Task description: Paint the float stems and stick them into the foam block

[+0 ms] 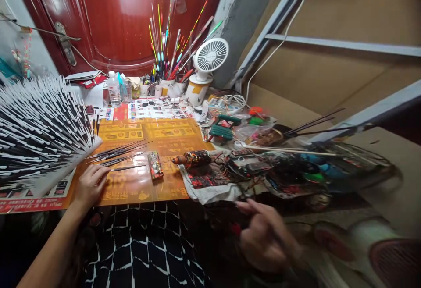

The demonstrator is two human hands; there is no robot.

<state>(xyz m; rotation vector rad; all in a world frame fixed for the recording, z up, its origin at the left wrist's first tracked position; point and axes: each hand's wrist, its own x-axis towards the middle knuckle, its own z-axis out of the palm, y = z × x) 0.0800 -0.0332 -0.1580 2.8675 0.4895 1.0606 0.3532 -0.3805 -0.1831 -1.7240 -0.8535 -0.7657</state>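
My left hand (pixel 91 182) is at the left of the orange-covered tabletop, its fingertips pinched on the end of a thin dark fishing float (pixel 128 167). The float lies level across a small paint-stained block (pixel 155 165) and reaches toward the brown tip of a paint-spattered rotary tool (pixel 194 158). Just beyond my left hand, several thin dark stems (pixel 120 151) lie in a loose bunch. My right hand (pixel 263 235) is low at the right, in front of the table edge and below the white cloth (pixel 217 194). It is smeared by motion, and its grip is unclear.
A white foam rack (pixel 70 169) bristling with white-tipped black floats (pixel 39 126) fills the left. At the back stand a bottle (pixel 114 90), a white fan (pixel 211 55) and pots of bright floats (pixel 167 60). Paint-stained clutter (pixel 250 163) and a green plastic stand (pixel 223 128) crowd the right.
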